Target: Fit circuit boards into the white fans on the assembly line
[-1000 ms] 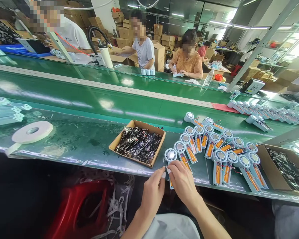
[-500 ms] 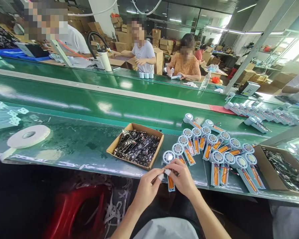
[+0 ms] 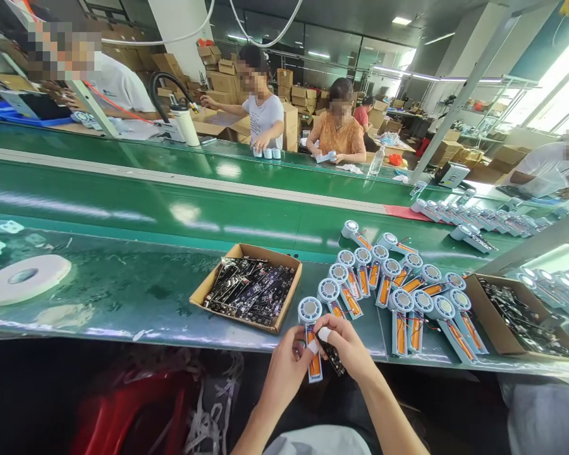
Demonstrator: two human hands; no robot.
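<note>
At the bench's front edge lies a light-blue handheld fan body [image 3: 310, 309], its round head up and an orange battery [image 3: 315, 368] in the open handle. My left hand [image 3: 287, 360] is over the left side of that handle, fingers curled together; whatever they pinch is too small to make out. Closed on a narrow black circuit board [image 3: 336, 361], my right hand [image 3: 348, 347] is just right of the handle, with the board tilted downward. White coverings wrap a fingertip on each hand. Close by on the left, a cardboard box [image 3: 196, 302] holds many such boards.
Several similar fan bodies [image 3: 402, 300] lie to the right, before another box of boards [image 3: 478, 316]. A white tape roll [image 3: 26, 278] is at far left. Beyond the green conveyor [image 3: 246, 215], several people work. A red stool [image 3: 128, 404] stands below the bench.
My hands have parted slightly, and the circuit board now shows under my right hand. The view has shifted. Across the conveyor, a person in white has reached an arm out to a carton.
</note>
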